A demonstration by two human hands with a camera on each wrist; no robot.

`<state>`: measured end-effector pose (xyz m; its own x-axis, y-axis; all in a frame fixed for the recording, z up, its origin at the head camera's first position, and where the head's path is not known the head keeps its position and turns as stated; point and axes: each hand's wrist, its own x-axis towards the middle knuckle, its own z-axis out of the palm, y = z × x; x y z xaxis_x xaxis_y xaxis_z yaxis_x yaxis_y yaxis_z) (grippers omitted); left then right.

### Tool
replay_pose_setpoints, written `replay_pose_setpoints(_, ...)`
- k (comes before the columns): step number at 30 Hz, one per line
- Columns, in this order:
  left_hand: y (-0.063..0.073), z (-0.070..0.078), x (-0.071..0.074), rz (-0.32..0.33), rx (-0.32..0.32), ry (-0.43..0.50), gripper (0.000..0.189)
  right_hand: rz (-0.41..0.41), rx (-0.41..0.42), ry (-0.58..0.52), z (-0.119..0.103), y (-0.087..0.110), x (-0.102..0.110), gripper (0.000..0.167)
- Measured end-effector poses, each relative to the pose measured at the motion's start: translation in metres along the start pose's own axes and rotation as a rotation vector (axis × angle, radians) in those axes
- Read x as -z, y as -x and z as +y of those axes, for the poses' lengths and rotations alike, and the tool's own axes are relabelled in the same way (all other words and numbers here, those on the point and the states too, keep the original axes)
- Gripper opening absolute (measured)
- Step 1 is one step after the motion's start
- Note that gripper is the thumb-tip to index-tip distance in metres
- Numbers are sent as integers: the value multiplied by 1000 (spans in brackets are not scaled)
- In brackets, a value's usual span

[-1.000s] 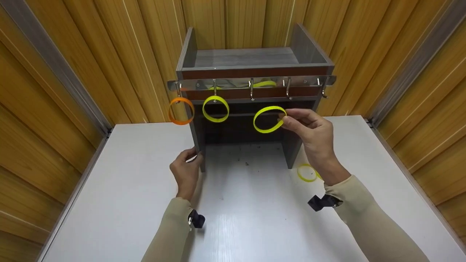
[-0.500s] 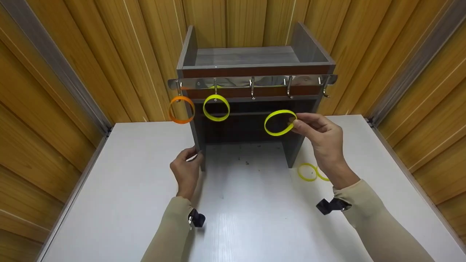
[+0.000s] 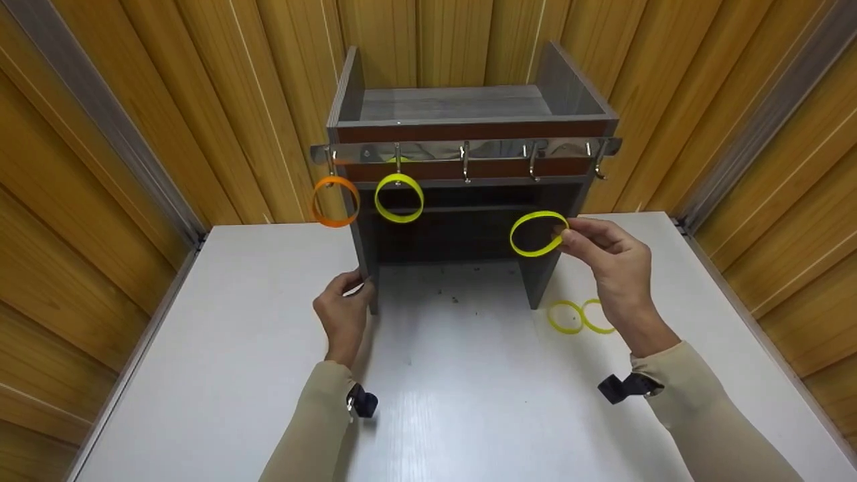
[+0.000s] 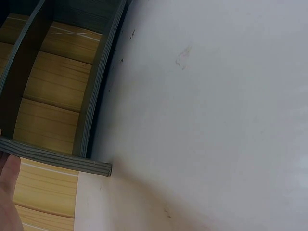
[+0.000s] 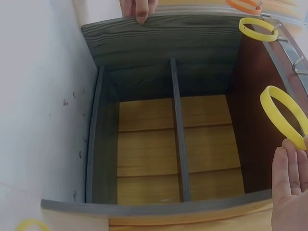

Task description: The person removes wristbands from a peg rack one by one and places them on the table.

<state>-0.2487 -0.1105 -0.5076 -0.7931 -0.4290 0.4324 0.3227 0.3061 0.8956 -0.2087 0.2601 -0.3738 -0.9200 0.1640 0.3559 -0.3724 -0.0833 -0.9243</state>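
Note:
My right hand (image 3: 619,271) pinches a yellow silicone wristband (image 3: 535,253) between thumb and fingers, in front of the right side of a grey shelf unit. My left hand (image 3: 343,308) grips the front edge of the unit's left side panel (image 3: 369,268); fingertips (image 5: 141,10) lap over that edge in the right wrist view. On the metal hook rail (image 3: 442,150), an orange wristband (image 3: 316,207) hangs from the leftmost hook and another yellow wristband (image 3: 398,219) from the one beside it. The three hooks to their right carry no band.
Two more yellow wristbands, a left one (image 3: 566,331) and a right one (image 3: 596,328), lie on the white table (image 3: 455,402) below my right hand, which partly covers the right one. Wood-patterned walls (image 3: 134,134) enclose the table's back and sides.
My right hand has moved right and down, away from the rail, with the yellow wristband still pinched. More of the right band on the table shows. My left hand stays on the panel.

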Motion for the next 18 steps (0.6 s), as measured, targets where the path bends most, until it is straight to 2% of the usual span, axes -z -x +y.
replay_pose_setpoints(10,1,2,-1,-3,10,6,18,43,-10,-25,4,3,22,33)
replay_pose_setpoints(18,2,-1,-2,-3,-54,65,16,87,1,-63,8,7,42,30)
